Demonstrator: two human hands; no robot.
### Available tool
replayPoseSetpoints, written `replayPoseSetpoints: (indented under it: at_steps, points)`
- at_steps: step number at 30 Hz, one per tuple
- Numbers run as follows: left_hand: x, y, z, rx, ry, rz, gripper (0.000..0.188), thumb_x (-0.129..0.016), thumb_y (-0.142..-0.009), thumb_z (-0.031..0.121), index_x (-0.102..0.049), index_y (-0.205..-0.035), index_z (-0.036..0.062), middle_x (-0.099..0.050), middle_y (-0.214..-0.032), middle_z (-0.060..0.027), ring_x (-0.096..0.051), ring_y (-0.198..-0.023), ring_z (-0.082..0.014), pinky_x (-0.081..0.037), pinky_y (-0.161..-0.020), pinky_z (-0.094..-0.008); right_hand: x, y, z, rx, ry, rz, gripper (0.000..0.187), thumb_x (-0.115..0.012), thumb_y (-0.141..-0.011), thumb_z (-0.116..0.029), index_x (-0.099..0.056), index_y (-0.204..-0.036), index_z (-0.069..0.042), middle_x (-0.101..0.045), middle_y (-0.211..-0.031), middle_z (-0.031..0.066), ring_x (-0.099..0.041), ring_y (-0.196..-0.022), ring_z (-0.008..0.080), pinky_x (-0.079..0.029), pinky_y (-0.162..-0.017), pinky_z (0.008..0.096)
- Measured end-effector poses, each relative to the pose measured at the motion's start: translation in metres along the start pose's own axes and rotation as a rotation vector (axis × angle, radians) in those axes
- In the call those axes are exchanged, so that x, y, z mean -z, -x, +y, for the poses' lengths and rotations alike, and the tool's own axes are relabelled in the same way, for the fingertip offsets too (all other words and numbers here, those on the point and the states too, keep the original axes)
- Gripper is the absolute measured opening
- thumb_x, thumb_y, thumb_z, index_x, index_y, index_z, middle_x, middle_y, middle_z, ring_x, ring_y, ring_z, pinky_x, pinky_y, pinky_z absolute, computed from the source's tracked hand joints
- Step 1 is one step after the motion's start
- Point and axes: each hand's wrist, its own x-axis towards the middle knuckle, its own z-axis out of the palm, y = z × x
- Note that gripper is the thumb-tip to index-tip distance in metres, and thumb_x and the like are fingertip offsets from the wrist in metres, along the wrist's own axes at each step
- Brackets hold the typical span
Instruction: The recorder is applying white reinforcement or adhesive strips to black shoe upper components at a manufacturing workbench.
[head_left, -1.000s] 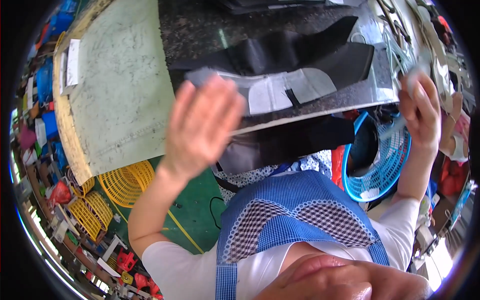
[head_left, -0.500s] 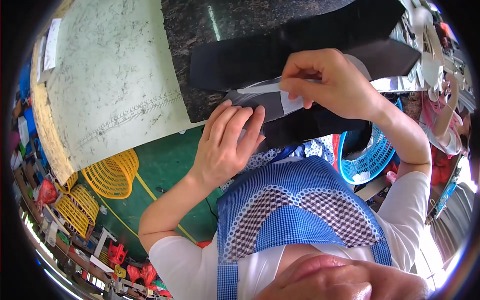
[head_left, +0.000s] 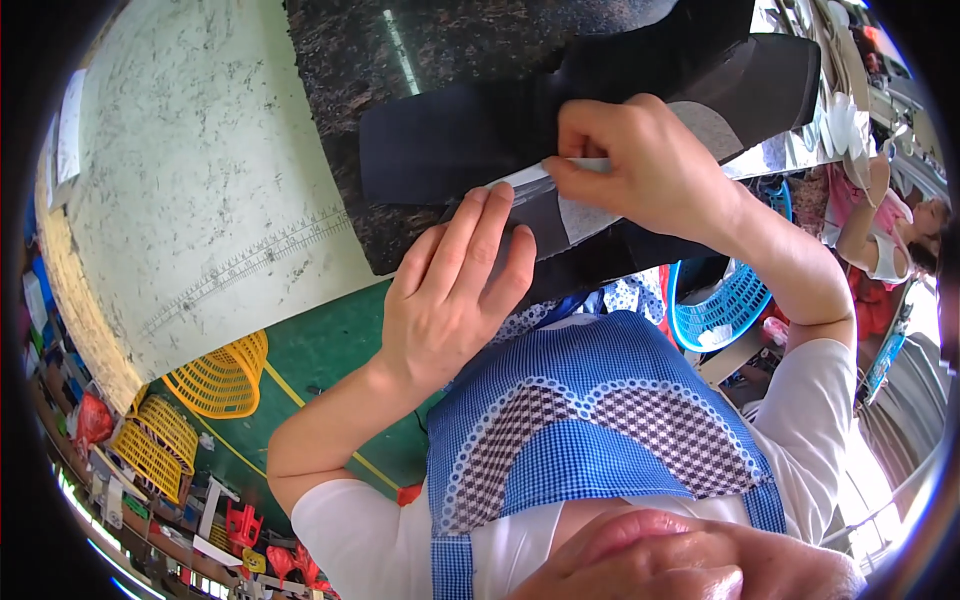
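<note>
My right hand [head_left: 650, 165] is gripping a pale strip [head_left: 527, 175], pinching it between thumb and curled forefinger; I cannot tell whether it is stiff or soft. My left hand [head_left: 445, 285] is lying open, fingers spread and not closing on anything, its longer fingertips resting at the strip's left end. The panel [head_left: 770, 85], dark with a pale patch [head_left: 702, 122], is lying under both hands along the near side of the bench [head_left: 230, 190]. A black piece [head_left: 440, 150] is lying just beyond it on the dark slab [head_left: 340, 60].

As I am judging it, the main danger is coming from the left: only fingertips are bearing down, so a hard pull from the right could be skidding or creasing the panel. Its nearness to the bench edge is adding to that, since a sideways tug could be dragging it off. My right grip is covering little of the strip, so it could be slipping or twisting free. With the strip's end touching my left fingertips, a slip could be jabbing them. The black piece is sitting close enough to be getting caught.
</note>
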Motion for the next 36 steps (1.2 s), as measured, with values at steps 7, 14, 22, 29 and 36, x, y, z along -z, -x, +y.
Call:
replayPoseSetpoints:
  at_steps: [7, 14, 22, 29, 36]
  points:
    - [0.008, -0.027, -0.007, -0.016, -0.133, -0.094, 0.045, -0.060, -0.089, 0.012, -0.065, -0.133, 0.0047, -0.061, -0.118, -0.0049, -0.058, -0.112, -0.0183, -0.050, -0.082, -0.0313, 0.040, 0.018, 0.011, -0.009, 0.272, 0.035, 0.020, -0.077, -0.084, -0.021, -0.071, -0.084, -0.003, -0.069, -0.074, 0.0147, -0.069, -0.070, 0.0338, -0.054, -0.064, 0.0407]
    - [0.042, -0.081, 0.021, -0.099, -0.128, -0.367, 0.078, -0.078, -0.077, 0.045, -0.058, -0.132, -0.0083, -0.055, -0.138, -0.0187, -0.054, -0.128, -0.0330, -0.042, -0.111, -0.0460, 0.035, 0.016, 0.035, -0.008, 0.350, 0.138, 0.025, -0.075, -0.089, -0.030, -0.073, -0.091, -0.005, -0.073, -0.081, 0.0144, -0.072, -0.078, 0.0345, -0.057, -0.069, 0.0418]
    - [0.002, -0.118, 0.053, -0.236, -0.454, -0.354, 0.036, -0.057, -0.094, 0.019, -0.072, -0.121, -0.0003, -0.062, -0.133, -0.0181, -0.063, -0.105, -0.0286, -0.052, -0.088, -0.0345, 0.064, 0.029, 0.066, 0.122, 0.231, 0.268, 0.025, -0.074, -0.092, -0.029, -0.072, -0.096, -0.004, -0.070, -0.079, 0.0148, -0.071, -0.073, 0.0329, -0.055, -0.065, 0.0405]
    - [0.010, -0.127, 0.022, -0.362, -0.298, -0.377, 0.035, -0.063, -0.084, 0.010, -0.069, -0.115, -0.0060, -0.061, -0.134, -0.0180, -0.059, -0.106, -0.0218, -0.051, -0.092, -0.0305, 0.060, 0.035, 0.076, 0.065, 0.514, 0.375, 0.027, -0.077, -0.090, -0.030, -0.068, -0.087, -0.005, -0.070, -0.078, 0.0125, -0.070, -0.070, 0.0303, -0.054, -0.064, 0.0381]
    - [0.003, -0.137, 0.032, -0.289, -0.266, -0.367, 0.039, -0.072, -0.087, 0.023, -0.067, -0.113, -0.0051, -0.063, -0.126, -0.0164, -0.063, -0.108, -0.0237, -0.056, -0.087, -0.0269, 0.057, 0.045, 0.100, -0.045, -0.086, 0.323, 0.018, -0.075, -0.094, -0.018, -0.071, -0.094, -0.001, -0.066, -0.072, 0.0051, -0.061, -0.063, 0.0118, -0.049, -0.060, 0.0287]
